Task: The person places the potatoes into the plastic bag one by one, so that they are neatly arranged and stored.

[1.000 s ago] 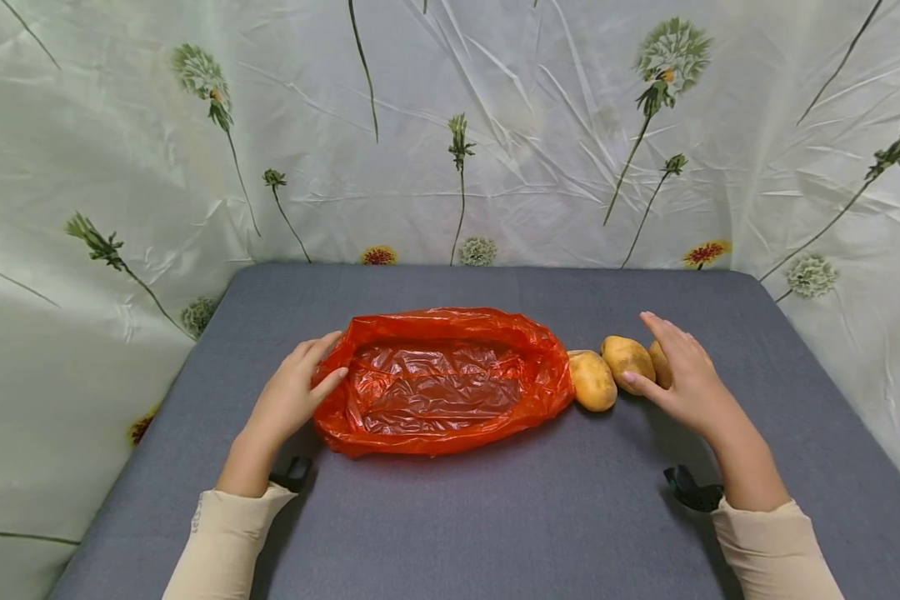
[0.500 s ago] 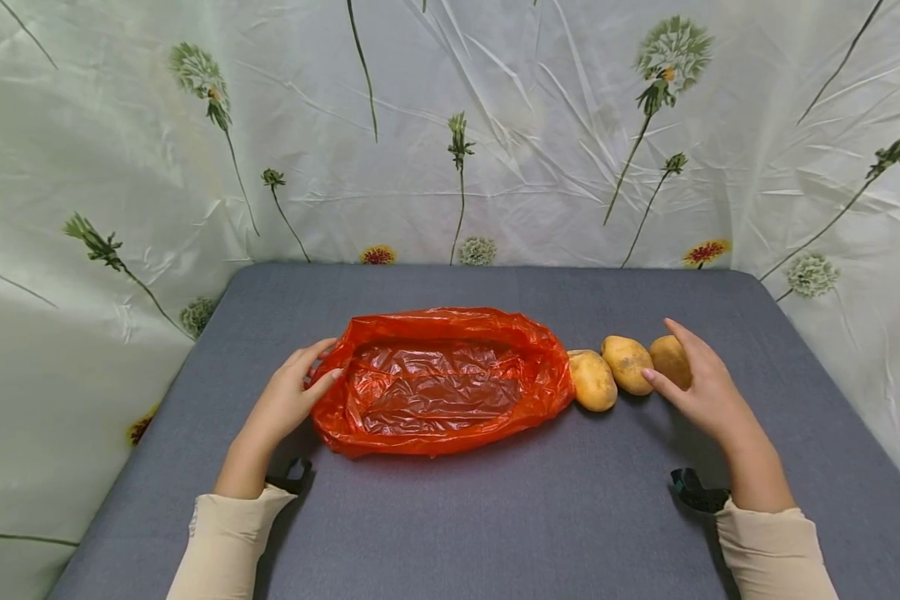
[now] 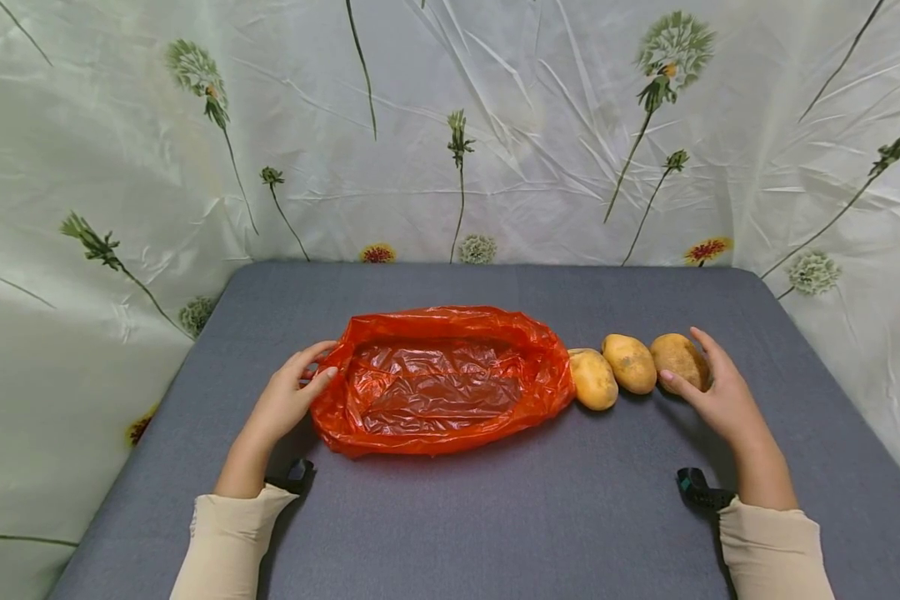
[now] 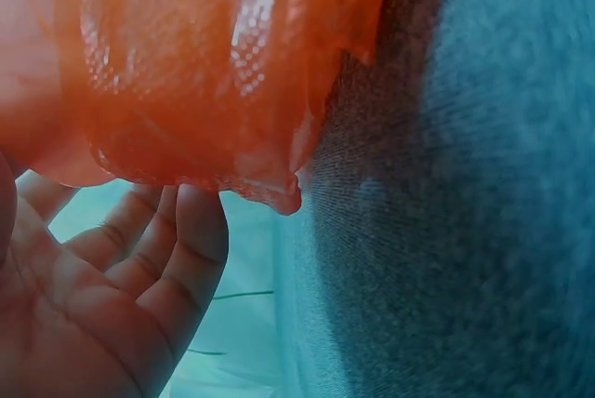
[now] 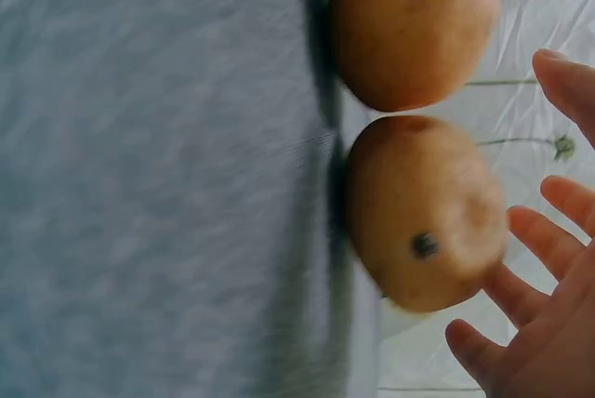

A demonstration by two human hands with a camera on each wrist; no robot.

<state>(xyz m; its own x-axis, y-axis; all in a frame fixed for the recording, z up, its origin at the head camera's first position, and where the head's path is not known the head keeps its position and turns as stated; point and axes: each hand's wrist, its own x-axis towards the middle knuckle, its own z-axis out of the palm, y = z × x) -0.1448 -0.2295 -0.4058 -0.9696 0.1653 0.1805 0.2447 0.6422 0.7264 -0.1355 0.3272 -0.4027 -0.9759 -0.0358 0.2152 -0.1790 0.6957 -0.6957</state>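
Observation:
A red plastic bag (image 3: 450,446) lies on the table with its wide mouth facing up. My left hand (image 3: 288,396) is at the bag's left end, thumb and fingers spread and loosely bent. In the left wrist view its fingertips (image 4: 200,217) meet the bag's edge; whether they press on it I cannot tell. To the bag's right sit potatoes in a row: one against the bag (image 3: 594,381), a middle potato (image 3: 629,364) and a rightmost potato (image 3: 675,360). Around the rightmost one hovers my right hand (image 3: 723,400), fingers spread, not closed on it.
A grey cloth-covered table (image 3: 495,525) carries everything. Behind it hangs a pale flower-printed curtain (image 3: 540,150). Black wrist straps with cameras (image 3: 701,492) stick out under both wrists, close above the tabletop.
My right hand has moved to the right and slightly nearer me, uncovering the rightmost potato. The left hand has barely shifted. Bag and potatoes stay in place.

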